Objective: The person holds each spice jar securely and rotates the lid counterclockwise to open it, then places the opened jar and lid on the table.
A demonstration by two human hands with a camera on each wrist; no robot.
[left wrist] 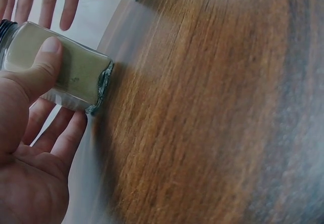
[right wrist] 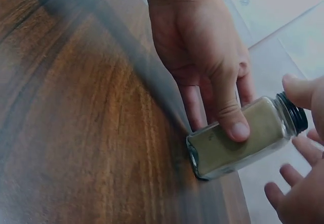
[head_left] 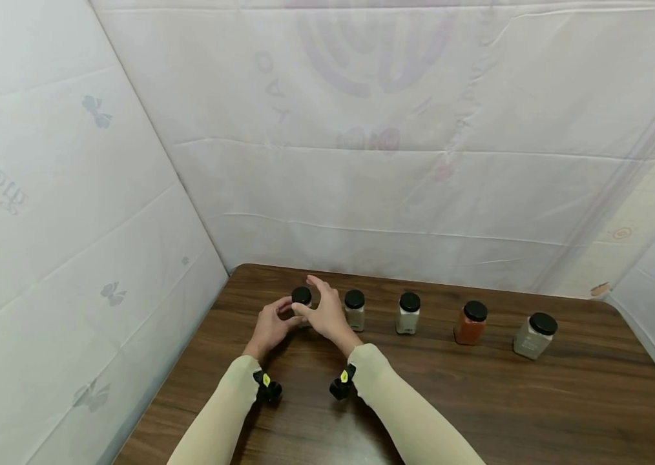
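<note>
A square glass jar of greenish-beige powder with a black lid (head_left: 301,295) stands at the left end of a row on the brown table. My left hand (head_left: 272,329) grips its body, the thumb (right wrist: 238,127) across the front face and the fingers behind. In the right wrist view the jar's glass body (right wrist: 207,153) has its base at the tabletop. My right hand (head_left: 327,316) is at the lid from the other side. Its thumb (right wrist: 296,89) is right at the lid's edge, while its other fingers (left wrist: 48,3) are spread and fairly straight.
To the right along the table (head_left: 420,400) stand two pale powder jars (head_left: 354,318) (head_left: 407,320), a jar of orange-red powder (head_left: 469,328) and another greyish jar (head_left: 532,341), all black-lidded. White printed sheeting (head_left: 362,194) hangs behind the table and at its sides.
</note>
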